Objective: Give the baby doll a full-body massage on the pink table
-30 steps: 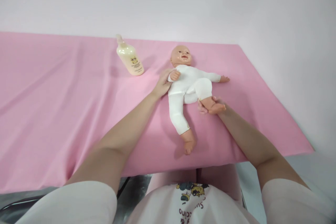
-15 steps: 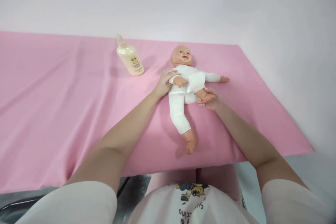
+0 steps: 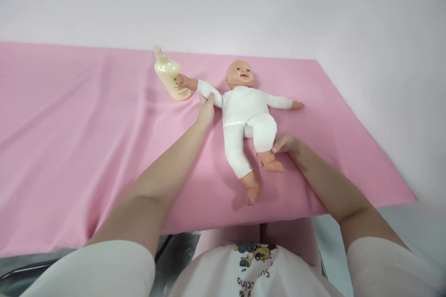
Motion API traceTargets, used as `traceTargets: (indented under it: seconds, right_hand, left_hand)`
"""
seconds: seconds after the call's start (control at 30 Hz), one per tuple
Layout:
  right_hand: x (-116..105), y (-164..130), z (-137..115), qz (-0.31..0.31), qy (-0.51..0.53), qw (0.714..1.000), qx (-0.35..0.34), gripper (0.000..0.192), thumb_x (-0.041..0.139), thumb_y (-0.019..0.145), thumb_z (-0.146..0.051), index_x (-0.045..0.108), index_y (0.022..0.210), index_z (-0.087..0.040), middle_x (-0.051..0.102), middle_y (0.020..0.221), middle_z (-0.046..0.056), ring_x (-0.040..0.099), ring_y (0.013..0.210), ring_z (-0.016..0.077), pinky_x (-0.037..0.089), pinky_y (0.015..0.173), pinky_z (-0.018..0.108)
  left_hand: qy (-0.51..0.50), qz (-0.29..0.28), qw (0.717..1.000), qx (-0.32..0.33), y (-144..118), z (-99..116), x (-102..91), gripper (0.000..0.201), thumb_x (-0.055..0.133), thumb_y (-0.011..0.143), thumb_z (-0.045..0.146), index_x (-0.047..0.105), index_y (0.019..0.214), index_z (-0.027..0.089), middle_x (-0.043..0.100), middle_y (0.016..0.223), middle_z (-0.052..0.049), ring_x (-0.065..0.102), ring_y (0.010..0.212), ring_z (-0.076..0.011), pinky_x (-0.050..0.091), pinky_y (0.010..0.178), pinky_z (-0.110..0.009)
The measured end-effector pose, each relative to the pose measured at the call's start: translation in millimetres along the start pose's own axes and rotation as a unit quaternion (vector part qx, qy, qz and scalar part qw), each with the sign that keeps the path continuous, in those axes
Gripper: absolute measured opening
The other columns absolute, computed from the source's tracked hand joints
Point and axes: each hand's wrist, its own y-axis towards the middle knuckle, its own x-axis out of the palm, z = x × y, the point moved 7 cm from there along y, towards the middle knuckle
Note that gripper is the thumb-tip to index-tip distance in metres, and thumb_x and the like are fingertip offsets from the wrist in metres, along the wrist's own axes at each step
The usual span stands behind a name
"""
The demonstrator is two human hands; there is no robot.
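Note:
A baby doll [image 3: 245, 104] with a white cloth body lies on its back on the pink-covered table, its head toward the far edge. My left hand [image 3: 206, 109] is closed around the doll's arm on the left, which stretches out so that its small hand overlaps the bottle. On the other side, my right hand [image 3: 284, 144] grips the doll's bent leg just above the foot, with the fingers partly hidden behind it. The doll's other leg lies straight toward me, and its other arm points right, both untouched.
A pump bottle [image 3: 169, 79] of pale yellow liquid stands left of the doll. Pink cloth [image 3: 87, 139] covers the table, with folds on the left. The table's front edge is close to my lap, and a white wall [image 3: 223, 4] is behind.
My left hand has swung the doll's arm from across its body out to the left. My right hand has lowered the bent leg toward me, extending it more.

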Motion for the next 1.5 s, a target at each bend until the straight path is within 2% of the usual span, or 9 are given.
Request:
traceTargets:
  seconds: [0.13,0.33,0.47,0.63,0.73,0.87,0.97,1.27,1.5]
  right_hand:
    - [-1,3,3,-0.007,-0.030,0.999,0.029,0.048,0.081,0.078,-0.038,0.069,0.117,-0.014,0.078,0.108,0.013,0.074,0.102,0.0252,0.056,0.093,0.038]
    - [-4,2,6,-0.024,-0.035,0.999,0.033,0.052,0.083,0.077,-0.040,0.067,0.119,-0.014,0.076,0.113,0.014,0.073,0.106,0.0251,0.056,0.090,0.036]
    - [-6,-4,8,-0.037,0.001,0.999,0.002,0.059,0.081,0.076,-0.049,0.066,0.118,-0.011,0.076,0.107,0.016,0.074,0.093,0.0246,0.057,0.078,0.034]
    - [-12,-10,2,-0.028,0.053,0.993,-0.103,0.061,0.075,0.075,-0.061,0.064,0.108,-0.011,0.074,0.078,0.008,0.067,0.068,0.0179,0.051,0.065,0.029]
    - [-26,-8,-11,0.081,0.057,0.982,-0.161,0.054,0.066,0.081,-0.064,0.063,0.099,-0.012,0.065,0.063,0.002,0.059,0.060,0.0145,0.048,0.063,0.028]
    - [-55,-13,-25,0.294,0.094,0.930,-0.198,0.050,0.035,0.100,-0.053,0.064,0.096,-0.012,0.055,0.057,-0.001,0.048,0.053,0.0119,0.038,0.050,0.024]
    - [-64,-14,-24,0.341,0.112,0.915,-0.184,0.050,0.034,0.101,-0.051,0.066,0.094,-0.013,0.054,0.057,-0.001,0.044,0.050,0.0111,0.032,0.045,0.022]
    - [-60,-14,-22,0.361,0.097,0.914,-0.156,0.046,0.047,0.095,-0.056,0.066,0.092,-0.015,0.057,0.057,-0.001,0.045,0.047,0.0112,0.035,0.044,0.022]
    - [-43,-11,-23,0.307,0.024,0.934,-0.179,0.045,0.068,0.081,-0.055,0.067,0.104,-0.016,0.073,0.086,0.004,0.062,0.063,0.0129,0.049,0.057,0.026]
  left_hand:
    - [-0.046,0.043,0.997,-0.050,-1,-6,-4.4,0.039,0.057,0.098,0.042,0.043,0.127,0.019,0.056,0.140,-0.011,0.052,0.128,-0.0207,0.042,0.111,-0.039]
    - [-0.035,0.056,0.998,-0.022,-3,0,-3.9,0.048,0.074,0.082,0.050,0.051,0.118,0.028,0.060,0.133,-0.008,0.056,0.128,-0.0244,0.042,0.114,-0.039]
    - [-0.022,0.033,0.999,0.003,-3,7,1.8,0.041,0.071,0.083,0.053,0.056,0.113,0.029,0.065,0.126,-0.007,0.059,0.127,-0.0247,0.043,0.113,-0.041]
    - [-0.010,-0.019,0.999,0.028,-10,21,14.4,0.041,0.075,0.079,0.047,0.064,0.110,0.023,0.071,0.118,-0.009,0.063,0.120,-0.0273,0.047,0.109,-0.044]
    - [0.050,-0.075,0.992,0.088,-17,41,25.4,0.037,0.069,0.084,0.042,0.068,0.115,0.021,0.069,0.124,-0.011,0.062,0.121,-0.0271,0.045,0.111,-0.045]
    - [0.215,-0.173,0.944,0.179,-29,66,44.0,0.027,0.059,0.090,0.028,0.074,0.113,0.026,0.065,0.132,-0.008,0.055,0.128,-0.0266,0.036,0.117,-0.048]
    - [0.271,-0.194,0.919,0.209,-32,73,48.8,0.031,0.056,0.090,0.021,0.074,0.115,0.027,0.064,0.134,-0.007,0.054,0.129,-0.0266,0.034,0.117,-0.048]
    - [0.255,-0.171,0.927,0.215,-33,71,45.3,0.034,0.051,0.092,0.021,0.071,0.119,0.026,0.064,0.133,-0.008,0.055,0.129,-0.0257,0.037,0.116,-0.048]
    - [0.106,-0.037,0.988,0.107,-19,43,21.0,0.040,0.062,0.090,0.048,0.060,0.119,0.021,0.068,0.122,-0.011,0.063,0.119,-0.0267,0.047,0.109,-0.045]
